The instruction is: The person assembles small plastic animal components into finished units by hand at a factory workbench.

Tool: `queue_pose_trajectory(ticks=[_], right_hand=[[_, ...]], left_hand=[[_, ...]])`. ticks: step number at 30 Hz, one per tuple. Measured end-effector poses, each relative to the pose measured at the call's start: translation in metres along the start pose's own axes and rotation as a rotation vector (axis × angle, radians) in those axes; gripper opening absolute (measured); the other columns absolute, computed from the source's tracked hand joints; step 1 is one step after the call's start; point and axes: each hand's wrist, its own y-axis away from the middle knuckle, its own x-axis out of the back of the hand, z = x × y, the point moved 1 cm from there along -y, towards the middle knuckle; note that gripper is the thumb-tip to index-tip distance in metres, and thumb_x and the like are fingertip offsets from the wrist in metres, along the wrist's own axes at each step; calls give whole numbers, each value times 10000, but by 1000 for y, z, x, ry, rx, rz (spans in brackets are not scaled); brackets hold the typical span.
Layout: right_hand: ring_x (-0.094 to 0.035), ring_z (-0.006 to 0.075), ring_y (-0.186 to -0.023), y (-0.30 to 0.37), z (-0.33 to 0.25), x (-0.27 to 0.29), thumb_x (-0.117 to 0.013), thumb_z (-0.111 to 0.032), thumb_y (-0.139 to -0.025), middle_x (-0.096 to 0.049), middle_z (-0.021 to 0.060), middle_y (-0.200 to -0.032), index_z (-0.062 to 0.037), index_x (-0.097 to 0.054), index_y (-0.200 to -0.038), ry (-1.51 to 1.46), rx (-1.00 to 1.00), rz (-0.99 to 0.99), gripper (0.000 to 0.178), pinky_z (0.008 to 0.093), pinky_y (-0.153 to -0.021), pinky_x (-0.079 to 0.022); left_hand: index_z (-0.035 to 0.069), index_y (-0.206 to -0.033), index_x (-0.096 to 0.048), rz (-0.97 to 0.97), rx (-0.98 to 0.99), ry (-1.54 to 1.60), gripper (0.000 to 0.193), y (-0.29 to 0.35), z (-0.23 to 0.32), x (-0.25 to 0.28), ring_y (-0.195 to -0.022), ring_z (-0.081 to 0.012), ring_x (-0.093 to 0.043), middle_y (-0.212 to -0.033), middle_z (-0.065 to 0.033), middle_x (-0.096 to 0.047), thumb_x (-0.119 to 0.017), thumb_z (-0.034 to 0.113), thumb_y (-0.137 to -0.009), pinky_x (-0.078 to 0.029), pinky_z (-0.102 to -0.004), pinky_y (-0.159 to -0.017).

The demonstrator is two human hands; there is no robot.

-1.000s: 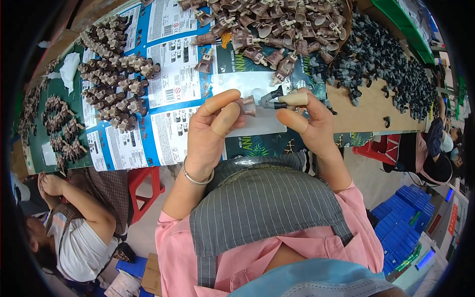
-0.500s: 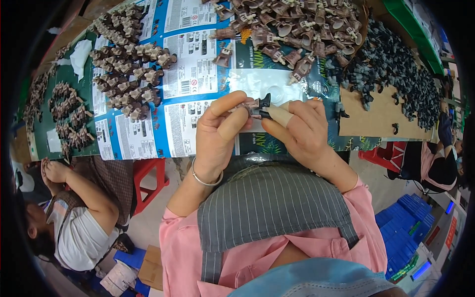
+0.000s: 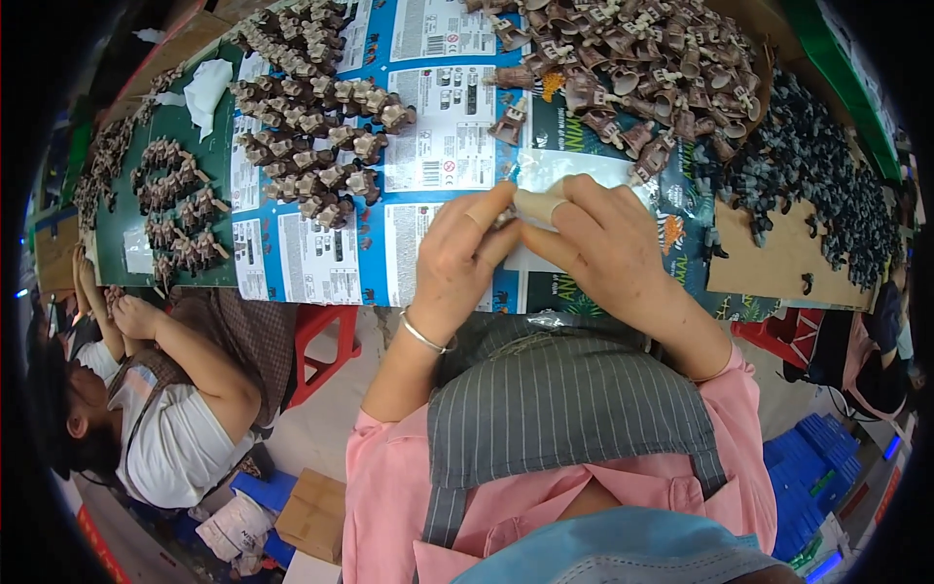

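- The left hand (image 3: 455,255) pinches a small, seemingly brownish plastic toy piece (image 3: 502,217), mostly hidden from where I stand.
- The right hand (image 3: 608,238) closes narrowly on it too, fingertips meeting.
- Beyond both lies a heap of brown plastic figures (image 3: 662,73).

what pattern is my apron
Your apron is grey with thin pale stripes, clearest in the head view.

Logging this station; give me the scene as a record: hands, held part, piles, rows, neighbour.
left hand: thumb and finger pinching a small part
right hand: fingertips meeting the left's; grip unclear
held part: mostly hidden by fingers
brown pile: beyond the hands, toward the right
dark pile: farther right, partly on cardboard
rows: brown figures on printed sheets, left of the hands
neighbour: person in white, left
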Motion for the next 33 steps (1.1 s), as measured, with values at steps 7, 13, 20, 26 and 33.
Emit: queue_pose_trajectory(ticks=[7, 13, 20, 26, 33], right_hand=[[-588, 222, -727, -6, 14, -25, -651, -130, -807, -537, 58, -891, -108, -622, -1070, -160, 164, -99, 266, 347, -635, -460], [-599, 229, -714, -4, 10, -33, -666, -101, -777, -528, 59, -845, -92, -615, -1067, -150, 180, -5, 295, 329, -607, -479], [-597, 151, -806, -19, 19, -32, -669, -128, -761, -572, -21, -900, -162, -661, -872, -220, 146, -93, 117, 303, -600, -490], [-625, 247, -743, -54, 20, -63, -666, -185, -862, -559, 41, -892, -104, -631, -910, -363, 33, -40, 101, 355, -607, -497], [-632, 247, -695, -89, 14, -113, -648, -216, -857, -555, 40, -985, -118, -625, -942, -206, 201, 131, 132, 348, -598, -550]], left_hand=[[12, -1172, -646, 10, -30, 21, 418, 4, -6, -8, -892, -326, -628, -999, -147, -657, -722, 19, -761, -515, -386, -773], [23, -1164, -649, 23, 2, 21, 398, 1, -6, -9, -871, -312, -630, -984, -138, -655, -716, 27, -772, -518, -370, -757], [38, -1236, -616, 69, 200, 184, 522, 12, -8, 3, -811, -195, -636, -1040, -109, -632, -792, 30, -745, -564, -279, -644], [26, -1122, -676, 198, 202, 154, 332, 41, -26, 27, -751, -142, -628, -968, -83, -656, -747, -24, -801, -534, -236, -655], [23, -1068, -694, 71, 114, -31, 238, 25, -14, 23, -715, -132, -600, -906, -80, -656, -704, -32, -837, -479, -244, -614]])
